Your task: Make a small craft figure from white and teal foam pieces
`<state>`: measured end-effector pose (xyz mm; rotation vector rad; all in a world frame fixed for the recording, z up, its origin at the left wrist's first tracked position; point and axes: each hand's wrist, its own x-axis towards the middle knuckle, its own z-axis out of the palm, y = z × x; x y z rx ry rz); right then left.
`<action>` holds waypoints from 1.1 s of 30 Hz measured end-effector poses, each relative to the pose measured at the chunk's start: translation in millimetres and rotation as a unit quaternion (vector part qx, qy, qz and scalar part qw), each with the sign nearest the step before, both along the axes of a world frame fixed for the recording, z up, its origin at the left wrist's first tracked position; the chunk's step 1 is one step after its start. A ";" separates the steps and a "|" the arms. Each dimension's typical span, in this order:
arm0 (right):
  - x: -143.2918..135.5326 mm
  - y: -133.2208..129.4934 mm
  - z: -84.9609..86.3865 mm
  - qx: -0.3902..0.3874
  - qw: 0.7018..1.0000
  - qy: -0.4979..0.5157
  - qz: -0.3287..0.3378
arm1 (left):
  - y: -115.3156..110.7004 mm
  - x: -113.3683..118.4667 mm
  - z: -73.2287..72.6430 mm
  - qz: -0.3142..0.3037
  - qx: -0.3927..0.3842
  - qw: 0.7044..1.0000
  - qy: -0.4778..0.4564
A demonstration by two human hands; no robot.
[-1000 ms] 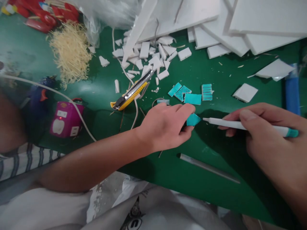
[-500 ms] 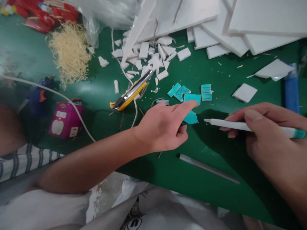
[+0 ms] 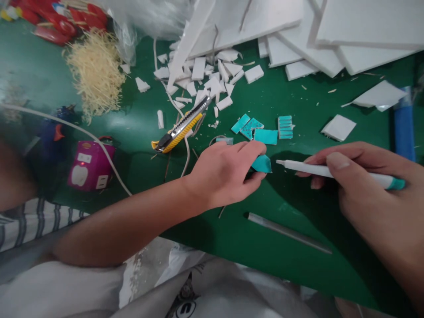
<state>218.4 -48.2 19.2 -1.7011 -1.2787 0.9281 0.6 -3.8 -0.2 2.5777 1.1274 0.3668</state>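
Observation:
My left hand point(image 3: 223, 174) is closed on a small teal-painted foam piece point(image 3: 263, 164), thumb and fingers at its edges. My right hand point(image 3: 374, 190) grips a white marker pen point(image 3: 308, 168) with a teal end, its tip pointing left, just short of that piece. Beyond my left fingers lie a plain teal piece point(image 3: 266, 137), a dotted one point(image 3: 252, 128) and a narrow one point(image 3: 240, 123). A teal piece with dark stripes point(image 3: 285, 127) lies to their right.
A yellow box cutter point(image 3: 182, 128) with its blade out lies left of the teal pieces. White foam scraps point(image 3: 212, 84) and foam sheets point(image 3: 371, 26) cover the back. A grey rod point(image 3: 288, 232) lies in front. A white cable point(image 3: 109, 157) crosses a purple box point(image 3: 91, 165).
My left index finger has drawn back from the farther teal piece, and my left fingers have closed on the nearer one. The pen has moved slightly left, towards it.

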 end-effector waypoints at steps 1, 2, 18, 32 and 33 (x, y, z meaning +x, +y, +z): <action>0.1 -0.2 0.1 -0.001 1.000 -0.004 0.001 | 0.1 -0.2 0.1 0.000 -0.004 1.000 -0.002; 0.3 -0.3 0.0 -0.001 1.000 -0.007 0.001 | 0.1 -0.3 0.3 -0.001 -0.010 1.000 -0.002; -0.3 0.8 -0.3 -0.009 1.000 -0.017 0.005 | -1.0 2.2 -0.4 0.011 -0.017 1.000 0.006; -0.8 -2.0 1.6 -0.001 0.998 -0.059 0.004 | -0.2 3.1 1.8 0.015 -0.028 0.999 0.018; -0.5 -1.6 1.3 -0.001 0.998 -0.060 0.008 | -0.2 3.0 1.9 0.014 -0.028 0.999 0.018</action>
